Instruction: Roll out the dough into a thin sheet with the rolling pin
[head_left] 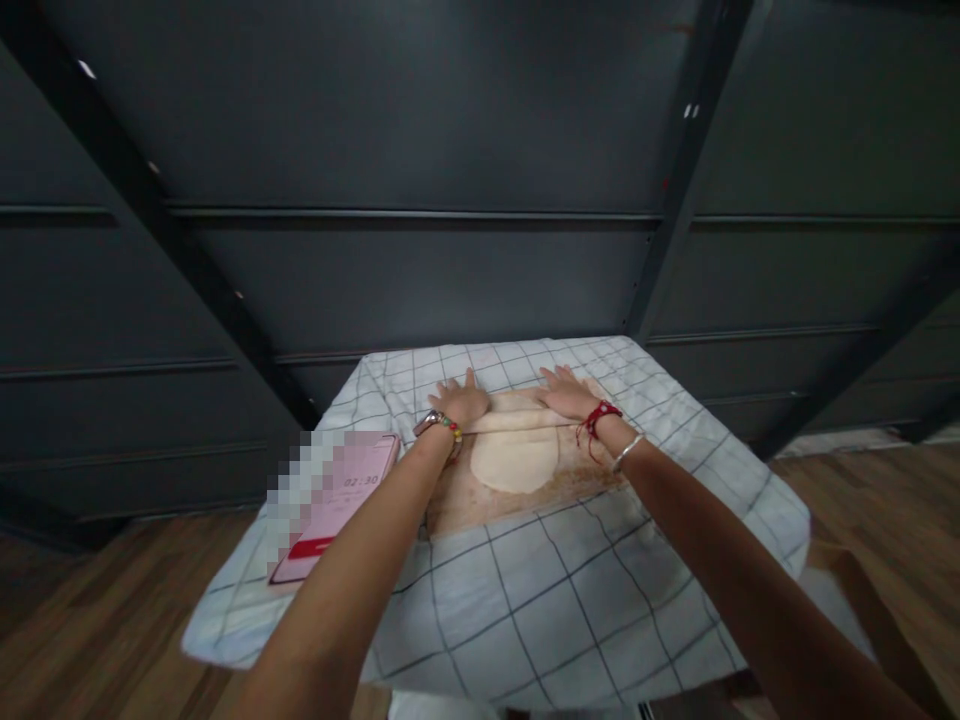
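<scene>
A flat round of pale dough (515,466) lies on a floured wooden board (457,508). Across the dough's far part runs a light-coloured rolling pin (517,421). My left hand (462,400) rests palm down over the pin's left end, its fingers spread forward. Over the right end lies my right hand (568,393), also flat with the fingers stretched out. Neither hand is wrapped round the pin, and the palms hide its ends. Bracelets circle both wrists.
A white checked cloth (517,590) covers the table. On its left lies a pink-screened device (349,490) reading 02:30, beside a blurred patch. A dark panelled wall (420,285) stands behind the table. Part of a brown box (862,590) shows low on the right.
</scene>
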